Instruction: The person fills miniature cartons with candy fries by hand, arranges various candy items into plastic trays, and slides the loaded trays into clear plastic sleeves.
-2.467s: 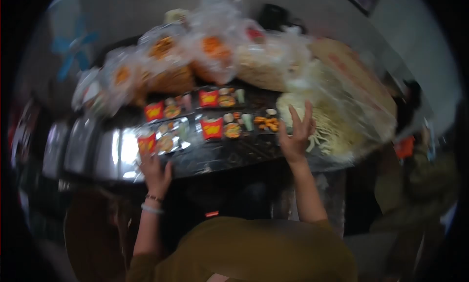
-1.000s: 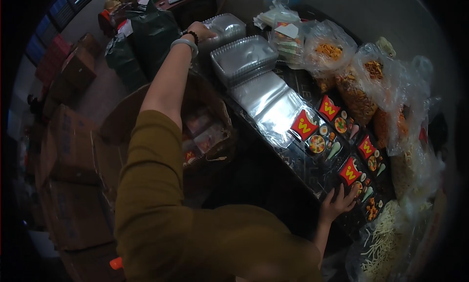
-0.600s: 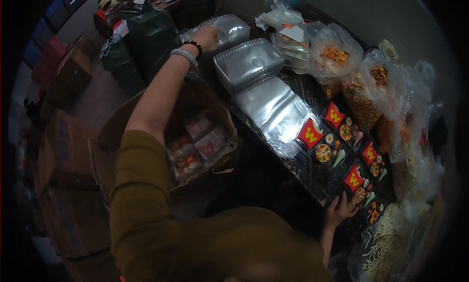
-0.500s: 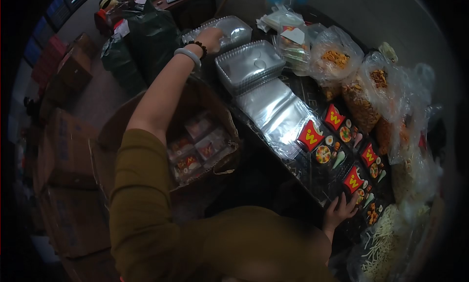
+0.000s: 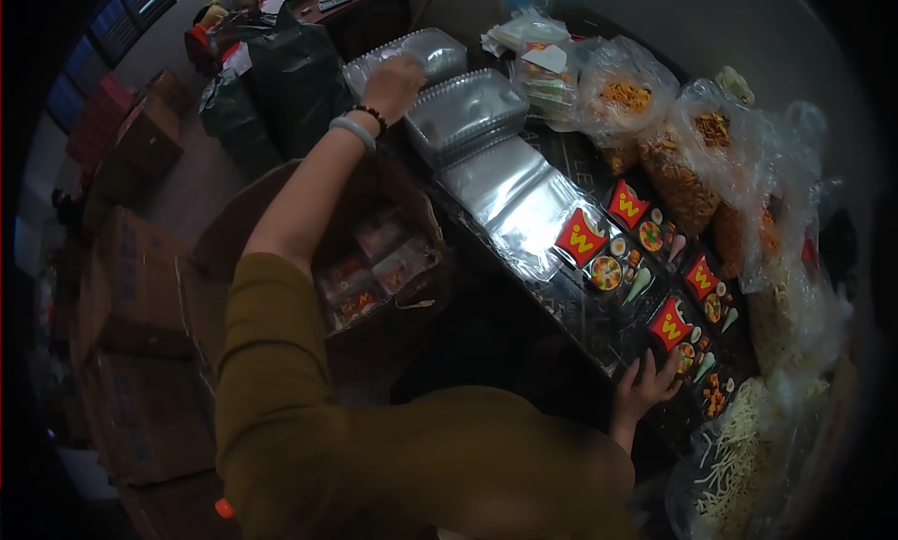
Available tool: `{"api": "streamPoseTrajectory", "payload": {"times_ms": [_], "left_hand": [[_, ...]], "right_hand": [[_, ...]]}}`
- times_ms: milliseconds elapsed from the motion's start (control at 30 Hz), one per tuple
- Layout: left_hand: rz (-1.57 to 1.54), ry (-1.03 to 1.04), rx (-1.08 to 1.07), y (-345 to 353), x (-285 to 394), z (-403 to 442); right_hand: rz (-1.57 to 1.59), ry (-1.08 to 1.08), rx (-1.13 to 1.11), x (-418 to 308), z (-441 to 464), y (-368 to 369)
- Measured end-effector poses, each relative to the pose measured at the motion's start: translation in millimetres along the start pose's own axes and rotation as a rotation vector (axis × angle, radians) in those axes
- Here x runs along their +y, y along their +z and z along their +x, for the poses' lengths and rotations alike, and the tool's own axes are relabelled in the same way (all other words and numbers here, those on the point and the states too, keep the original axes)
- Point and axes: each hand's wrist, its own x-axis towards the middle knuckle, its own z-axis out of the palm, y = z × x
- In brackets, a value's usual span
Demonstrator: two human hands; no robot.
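Observation:
My left hand point(image 5: 393, 86), with a dark beaded bracelet and a pale bangle at the wrist, is at the near edge of the back stack of clear plastic containers point(image 5: 435, 53). Its fingers look curled closed on the container's rim, though the fingertips are partly hidden. A second stack of clear plastic containers point(image 5: 468, 114) stands right beside it. Fingers spread, my right hand point(image 5: 645, 390) rests at the table's near edge. It touches printed packaging point(image 5: 672, 323) with a red and yellow logo and food pictures. Shiny clear plastic sleeves point(image 5: 514, 198) lie between the containers and the printed pieces.
Bags of orange-brown dry food point(image 5: 678, 180) line the table's far side, and a bag of pale noodle-like strips point(image 5: 734, 456) lies at the right. An open carton point(image 5: 412, 287) with small packets stands below my left arm. Cartons point(image 5: 140, 287) and dark green bags point(image 5: 295, 81) are farther left.
The view has shifted slightly. My left hand has drawn back a little toward me over the back container stack. My right hand stays on the table edge.

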Motion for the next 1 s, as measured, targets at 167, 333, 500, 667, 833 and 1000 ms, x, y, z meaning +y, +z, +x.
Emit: {"api": "streamPoseTrajectory", "payload": {"times_ms": [167, 333, 500, 667, 833, 1000], "left_hand": [[-0.323, -0.509, -0.617, 13.7, 75.8, -5.1], [-0.557, -0.691, -0.582, 42.1, 62.8, 0.3], [-0.648, -0.861, -0.677, 38.2, 60.7, 8.4], [-0.687, -0.865, -0.702, 40.7, 51.0, 11.2], [-0.708, -0.871, -0.698, 46.7, 46.5, 8.6], [-0.671, -0.902, -0.749, 33.6, 53.9, 17.6]], "right_hand": [[0.023, 0.017, -0.022, -4.5, 1.5, -4.7], [0.038, 0.032, -0.030, -2.7, 0.1, -5.1], [0.040, 0.058, -0.043, -5.1, 0.0, -6.5], [0.035, 0.034, -0.027, -4.9, 2.3, -6.0], [0.045, 0.039, -0.043, -4.8, 2.0, -7.0], [0.047, 0.048, -0.040, -6.2, 1.8, -8.1]]}}
